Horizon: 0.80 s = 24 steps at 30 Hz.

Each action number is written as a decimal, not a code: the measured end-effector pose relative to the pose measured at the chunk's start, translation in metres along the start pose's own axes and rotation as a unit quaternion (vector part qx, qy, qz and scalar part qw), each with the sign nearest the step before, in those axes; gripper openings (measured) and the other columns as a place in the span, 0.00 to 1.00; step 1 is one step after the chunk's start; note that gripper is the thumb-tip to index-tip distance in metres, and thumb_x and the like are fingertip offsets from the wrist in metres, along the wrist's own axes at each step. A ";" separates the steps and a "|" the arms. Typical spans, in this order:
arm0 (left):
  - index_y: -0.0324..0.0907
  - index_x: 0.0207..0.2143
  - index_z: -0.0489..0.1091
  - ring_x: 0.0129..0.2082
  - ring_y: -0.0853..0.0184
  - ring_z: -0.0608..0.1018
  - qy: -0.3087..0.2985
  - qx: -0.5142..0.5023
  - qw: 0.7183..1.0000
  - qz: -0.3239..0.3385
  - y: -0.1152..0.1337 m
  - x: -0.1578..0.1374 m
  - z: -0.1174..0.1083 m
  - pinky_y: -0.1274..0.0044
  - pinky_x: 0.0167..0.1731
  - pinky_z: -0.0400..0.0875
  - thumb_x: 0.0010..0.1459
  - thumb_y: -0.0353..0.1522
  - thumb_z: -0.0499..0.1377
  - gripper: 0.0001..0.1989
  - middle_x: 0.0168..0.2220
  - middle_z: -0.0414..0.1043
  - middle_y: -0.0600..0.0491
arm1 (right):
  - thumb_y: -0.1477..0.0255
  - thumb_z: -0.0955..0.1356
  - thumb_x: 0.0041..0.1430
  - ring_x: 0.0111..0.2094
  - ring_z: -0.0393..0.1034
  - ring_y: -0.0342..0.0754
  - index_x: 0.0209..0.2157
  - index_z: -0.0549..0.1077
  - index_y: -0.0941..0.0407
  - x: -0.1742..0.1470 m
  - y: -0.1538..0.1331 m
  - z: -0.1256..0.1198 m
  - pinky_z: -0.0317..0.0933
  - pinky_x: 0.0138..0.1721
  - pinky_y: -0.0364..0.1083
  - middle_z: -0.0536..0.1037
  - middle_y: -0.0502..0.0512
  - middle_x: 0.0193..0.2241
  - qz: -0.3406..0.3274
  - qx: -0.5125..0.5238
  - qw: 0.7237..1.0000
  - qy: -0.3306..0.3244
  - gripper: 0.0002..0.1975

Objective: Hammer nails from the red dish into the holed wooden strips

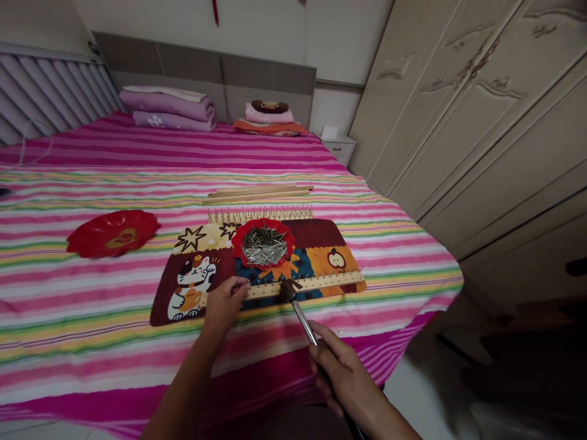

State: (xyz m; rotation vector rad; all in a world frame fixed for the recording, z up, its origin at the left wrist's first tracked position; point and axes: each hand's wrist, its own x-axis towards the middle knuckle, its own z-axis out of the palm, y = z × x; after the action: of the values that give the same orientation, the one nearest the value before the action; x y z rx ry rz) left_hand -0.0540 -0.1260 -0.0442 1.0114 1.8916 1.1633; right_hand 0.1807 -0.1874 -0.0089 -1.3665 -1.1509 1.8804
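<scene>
My right hand [339, 370] is wrapped round the handle of a hammer [304, 321]. The hammer's dark head is over a pale wooden strip [321, 282] lying across a patterned mat [162, 299]. Small nails stand along the strip's far edge. At its left part my left hand [227, 299] has its fingertips pinched together; whatever they hold is too small to tell. Just beyond the strip, a red scalloped dish [237, 239] is heaped with loose metal nails [265, 247].
Behind the dish lie wooden strips bristling with nails [261, 214]. Farther back are several plain wooden strips [257, 195]. A red plate [98, 235] sits on the left of the striped bedspread [59, 287]. Folded bedding [169, 107] lies by the headboard; a wardrobe [440, 104] is on the right.
</scene>
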 end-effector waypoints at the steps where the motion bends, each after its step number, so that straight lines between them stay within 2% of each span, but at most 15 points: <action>1: 0.44 0.27 0.71 0.22 0.68 0.75 0.001 0.010 1.000 0.005 -0.001 0.000 0.000 0.80 0.18 0.65 0.41 0.40 0.57 0.11 0.19 0.72 0.57 | 0.66 0.62 0.57 0.12 0.53 0.34 0.57 0.59 0.53 0.002 -0.003 0.003 0.47 0.06 0.33 0.65 0.43 0.22 -0.006 0.002 1.000 -0.006 0.26; 6: 0.44 0.27 0.71 0.24 0.68 0.75 0.002 0.057 0.997 0.042 -0.003 0.000 0.000 0.79 0.22 0.66 0.42 0.41 0.56 0.12 0.23 0.74 0.56 | 0.67 0.62 0.55 0.12 0.53 0.36 0.56 0.60 0.54 0.015 -0.027 0.021 0.47 0.06 0.33 0.65 0.42 0.20 -0.011 0.029 0.999 -0.032 0.25; 9: 0.44 0.27 0.71 0.24 0.67 0.75 -0.001 0.066 0.997 0.044 -0.005 0.000 0.000 0.79 0.23 0.67 0.42 0.41 0.55 0.12 0.23 0.73 0.56 | 0.69 0.61 0.56 0.12 0.53 0.36 0.55 0.62 0.53 0.025 -0.038 0.032 0.47 0.06 0.34 0.64 0.42 0.20 -0.024 0.009 0.998 -0.053 0.23; 12: 0.44 0.27 0.71 0.25 0.67 0.75 0.004 0.082 0.995 0.050 -0.006 0.001 0.000 0.79 0.24 0.67 0.43 0.42 0.55 0.13 0.22 0.73 0.56 | 0.73 0.59 0.58 0.12 0.52 0.36 0.54 0.64 0.52 0.035 -0.042 0.039 0.47 0.07 0.34 0.63 0.41 0.19 -0.039 -0.016 0.996 -0.081 0.22; 15: 0.44 0.26 0.70 0.23 0.68 0.74 0.011 0.111 0.992 0.062 -0.008 0.001 0.001 0.79 0.24 0.66 0.44 0.42 0.54 0.12 0.22 0.73 0.57 | 0.75 0.59 0.58 0.11 0.51 0.35 0.53 0.66 0.53 0.040 -0.042 0.042 0.45 0.06 0.34 0.62 0.41 0.18 -0.028 -0.024 0.996 -0.087 0.21; 19: 0.44 0.28 0.71 0.25 0.68 0.74 0.004 0.113 0.992 0.060 -0.010 0.001 0.000 0.79 0.24 0.66 0.44 0.42 0.53 0.13 0.24 0.74 0.56 | 0.73 0.59 0.59 0.11 0.51 0.35 0.55 0.62 0.53 0.028 -0.039 0.035 0.45 0.06 0.33 0.62 0.41 0.19 -0.021 -0.026 0.997 -0.074 0.22; 24: 0.43 0.33 0.72 0.23 0.67 0.73 -0.042 0.095 0.994 0.046 -0.009 0.003 -0.007 0.77 0.24 0.67 0.42 0.43 0.55 0.17 0.23 0.73 0.56 | 0.68 0.60 0.58 0.12 0.51 0.34 0.58 0.59 0.52 0.002 -0.012 -0.002 0.44 0.07 0.34 0.64 0.43 0.22 -0.002 -0.048 0.995 -0.087 0.25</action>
State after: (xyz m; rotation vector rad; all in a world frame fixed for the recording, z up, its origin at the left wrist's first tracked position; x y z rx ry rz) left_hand -0.0638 -0.1290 -0.0499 1.2438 1.9323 0.9897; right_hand 0.1808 -0.1789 0.0004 -1.2686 -1.3430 1.9960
